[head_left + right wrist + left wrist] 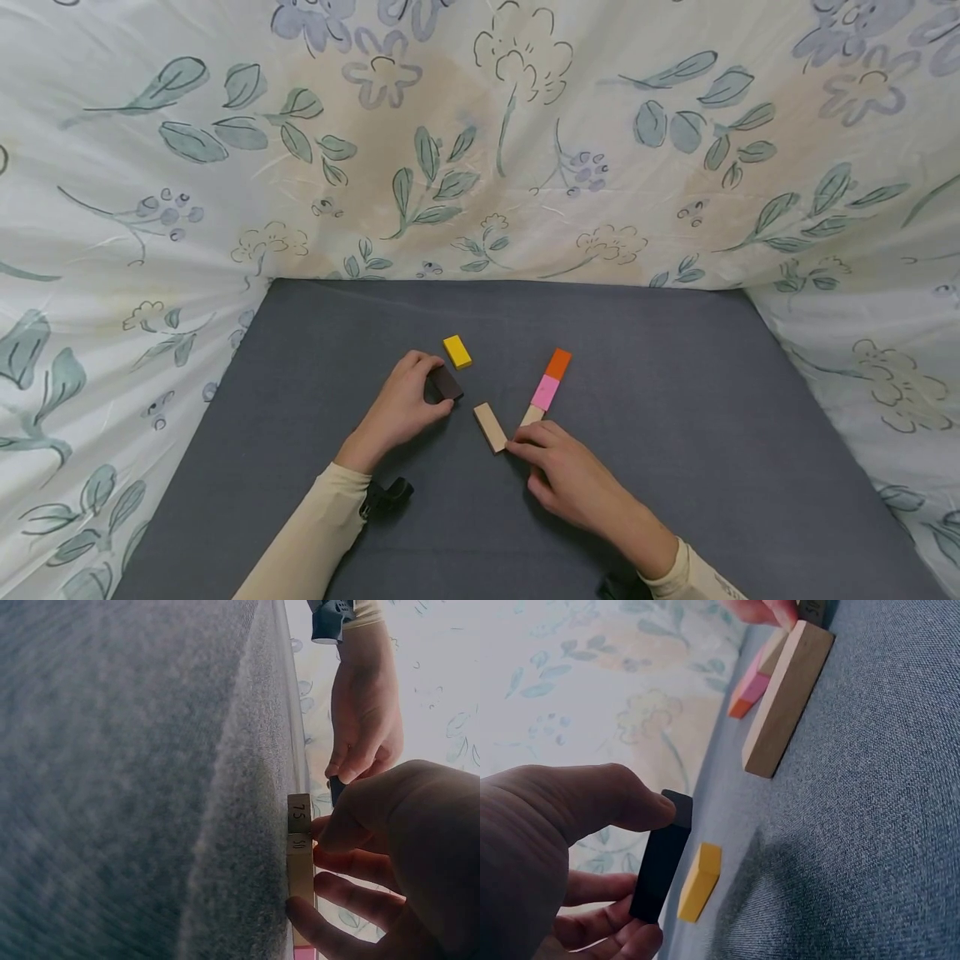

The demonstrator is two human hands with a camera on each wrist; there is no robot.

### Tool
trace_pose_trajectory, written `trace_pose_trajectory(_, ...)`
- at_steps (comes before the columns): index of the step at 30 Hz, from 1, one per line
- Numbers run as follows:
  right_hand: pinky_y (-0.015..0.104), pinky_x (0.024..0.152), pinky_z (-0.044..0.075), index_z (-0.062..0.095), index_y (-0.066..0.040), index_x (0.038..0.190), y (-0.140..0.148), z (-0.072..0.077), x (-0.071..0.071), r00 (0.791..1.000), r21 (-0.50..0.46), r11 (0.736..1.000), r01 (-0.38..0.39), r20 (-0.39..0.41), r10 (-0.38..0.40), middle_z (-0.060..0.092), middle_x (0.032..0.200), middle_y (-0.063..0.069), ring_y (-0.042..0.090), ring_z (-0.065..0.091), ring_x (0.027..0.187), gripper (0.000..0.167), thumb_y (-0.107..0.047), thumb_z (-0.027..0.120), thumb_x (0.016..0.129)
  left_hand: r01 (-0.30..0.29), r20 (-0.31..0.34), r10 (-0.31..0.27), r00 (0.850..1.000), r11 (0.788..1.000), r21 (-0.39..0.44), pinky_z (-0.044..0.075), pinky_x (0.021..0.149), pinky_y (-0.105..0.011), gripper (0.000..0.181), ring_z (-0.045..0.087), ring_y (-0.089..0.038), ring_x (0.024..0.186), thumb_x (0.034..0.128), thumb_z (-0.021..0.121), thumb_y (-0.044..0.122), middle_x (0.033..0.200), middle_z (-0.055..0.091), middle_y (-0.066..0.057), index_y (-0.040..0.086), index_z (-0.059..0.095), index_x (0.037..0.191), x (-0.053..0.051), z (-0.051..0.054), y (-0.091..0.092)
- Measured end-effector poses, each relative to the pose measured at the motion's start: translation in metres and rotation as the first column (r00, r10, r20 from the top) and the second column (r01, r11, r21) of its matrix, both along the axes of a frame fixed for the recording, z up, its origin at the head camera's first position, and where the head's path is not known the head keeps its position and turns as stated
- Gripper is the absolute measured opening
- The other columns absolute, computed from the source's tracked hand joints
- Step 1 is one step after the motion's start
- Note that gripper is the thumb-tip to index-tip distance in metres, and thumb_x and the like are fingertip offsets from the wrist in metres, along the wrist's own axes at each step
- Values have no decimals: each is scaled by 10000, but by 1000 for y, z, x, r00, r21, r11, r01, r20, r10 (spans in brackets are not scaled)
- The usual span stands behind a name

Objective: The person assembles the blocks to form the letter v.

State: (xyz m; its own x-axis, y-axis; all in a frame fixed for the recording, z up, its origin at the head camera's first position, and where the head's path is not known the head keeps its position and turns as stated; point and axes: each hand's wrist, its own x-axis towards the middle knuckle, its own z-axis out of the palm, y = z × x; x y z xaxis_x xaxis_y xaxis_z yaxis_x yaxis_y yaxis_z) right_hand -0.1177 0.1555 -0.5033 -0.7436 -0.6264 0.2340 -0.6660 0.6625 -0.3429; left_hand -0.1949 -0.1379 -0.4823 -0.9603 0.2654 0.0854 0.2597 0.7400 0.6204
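Note:
My left hand (405, 400) pinches a dark block (446, 383) between thumb and fingers. The left wrist view shows that dark block (661, 855) tilted, apart from the plain wooden block (789, 697). My right hand (577, 479) touches two plain wooden blocks where their near ends meet, its thumb away from them. One is the left wooden block (490, 427); the other wooden block (532, 415) is partly covered by the fingers. Beyond it, a pink block (545, 392) and an orange block (558, 363) continue in line. In the right wrist view, the block ends (299, 814) bear printed numbers.
A yellow block (457, 352) lies on the grey cloth (675, 400), just beyond the left hand. Floral curtains (517, 167) border the table at the back and both sides. A black wrist strap (386, 497) is on the left wrist.

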Motion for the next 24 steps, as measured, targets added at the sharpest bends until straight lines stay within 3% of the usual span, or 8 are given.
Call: trace_pose_trajectory(24,394,996,561,799,-83,1274,0,2,1,1000,14,1000,-4,-4,4,663,1270,-10,180,589,1195,429,20,743,862,21,7,-22,1000,1000,23,528,1010,-496,633,580,-329,1192,934,872,201,1380,570,-159,1,617,1478,-7,-1,11)
